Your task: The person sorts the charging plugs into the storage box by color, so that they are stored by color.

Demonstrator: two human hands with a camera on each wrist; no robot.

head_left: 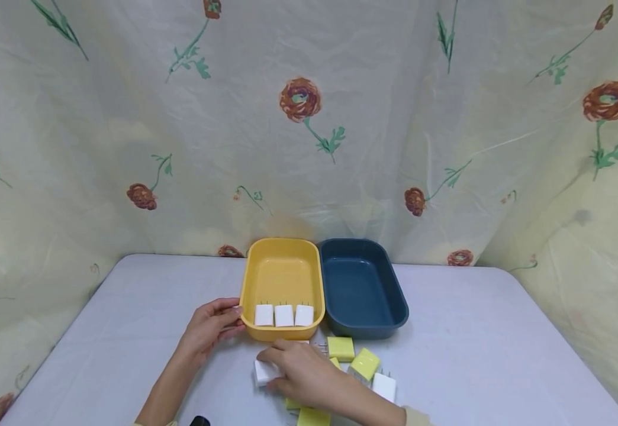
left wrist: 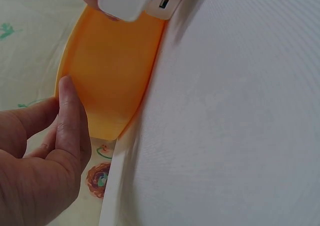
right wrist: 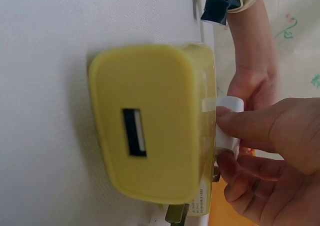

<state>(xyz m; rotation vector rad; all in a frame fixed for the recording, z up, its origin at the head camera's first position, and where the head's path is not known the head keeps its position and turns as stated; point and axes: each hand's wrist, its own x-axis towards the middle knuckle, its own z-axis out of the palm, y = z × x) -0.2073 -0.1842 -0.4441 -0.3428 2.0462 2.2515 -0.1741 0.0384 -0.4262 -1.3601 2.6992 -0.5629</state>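
My left hand (head_left: 209,331) holds the left side of the yellow bin (head_left: 281,277), its fingertips at the rim and outer wall. Three white USB chargers (head_left: 284,316) sit in a row at the bin's near end, prongs pointing away from me. In front of the bin, my right hand (head_left: 309,377) pinches another white charger (head_left: 266,373) between thumb and fingers, low over the table. The right wrist view also shows this white charger (right wrist: 228,128) in the fingers, partly behind a large yellow charger (right wrist: 145,126) close to the camera.
A dark blue bin (head_left: 361,290) stands against the yellow one on its right. Several yellow chargers (head_left: 341,349) and a white charger (head_left: 384,387) lie scattered around my right hand, some partly hidden under it. A flowered curtain (head_left: 362,148) hangs behind the white table (head_left: 463,343).
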